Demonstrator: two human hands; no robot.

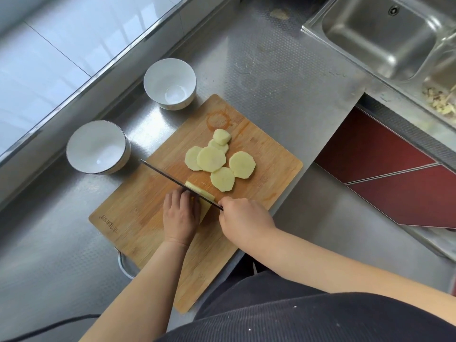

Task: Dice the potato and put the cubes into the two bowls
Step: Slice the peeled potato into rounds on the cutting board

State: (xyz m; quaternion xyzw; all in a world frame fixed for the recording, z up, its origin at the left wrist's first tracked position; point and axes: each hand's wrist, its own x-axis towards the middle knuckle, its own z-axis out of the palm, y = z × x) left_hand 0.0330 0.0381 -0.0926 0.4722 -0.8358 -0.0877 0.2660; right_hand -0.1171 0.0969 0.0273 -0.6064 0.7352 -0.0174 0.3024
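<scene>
Bamboo cutting board point(138, 213): right hand point(243, 218) grips knife point(172, 180), left hand point(180, 217) curled over potato piece point(201, 193) — fingertips beside blade, slip risks a cut.

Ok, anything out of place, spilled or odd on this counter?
Little stands out. The cutting board lies askew, its near corner overhanging the counter edge. A reddish ring stain marks its far end. Food scraps sit in the sink tray at right. Both bowls are upright and empty.
</scene>
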